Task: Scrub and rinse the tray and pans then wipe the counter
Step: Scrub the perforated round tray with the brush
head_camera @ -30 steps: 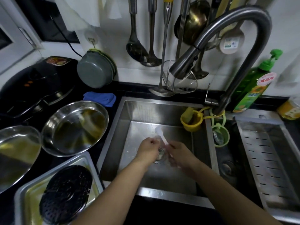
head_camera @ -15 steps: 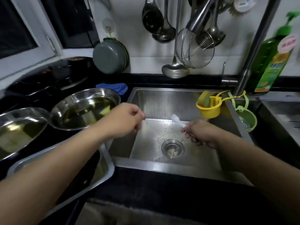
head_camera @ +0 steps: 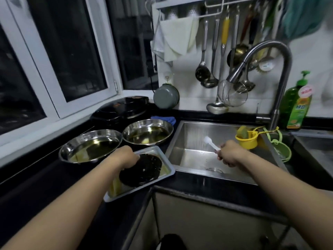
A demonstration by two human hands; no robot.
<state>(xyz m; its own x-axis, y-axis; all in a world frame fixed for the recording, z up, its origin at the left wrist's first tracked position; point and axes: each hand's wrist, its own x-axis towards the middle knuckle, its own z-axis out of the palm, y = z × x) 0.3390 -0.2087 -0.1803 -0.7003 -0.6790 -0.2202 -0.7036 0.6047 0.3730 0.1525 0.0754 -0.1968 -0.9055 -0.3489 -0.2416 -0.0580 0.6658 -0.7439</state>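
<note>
So the left hand (head_camera: 127,156) is down on the black perforated round plate (head_camera: 142,170) that sits in the rectangular metal tray (head_camera: 162,173), fingers curled over the plate's far-left edge. The tray is on the black counter (head_camera: 45,186) just left of the sink (head_camera: 187,141), with its near corner poking out past the counter edge. There's some yellowish oily liquid pooled in it.

The right hand (head_camera: 228,153) is over the sink basin, fingers wrapped around the handle of a small white brush (head_camera: 210,144) whose head points up and to the far left.

Two round stainless pans are on the counter beyond the tray: the left pan (head_camera: 90,146) and the right pan (head_camera: 147,131), both with greasy yellow residue, and they look to be touching rim to rim. A blue cloth (head_camera: 168,119) lies just behind the right pan.

The gooseneck faucet (head_camera: 270,56) arches over the sink, a green dish soap bottle (head_camera: 296,105) stands at the far right, and a yellow strainer cup (head_camera: 247,139) hangs on the sink's right wall. Ladles (head_camera: 203,71) hang on the wall rack.
</note>
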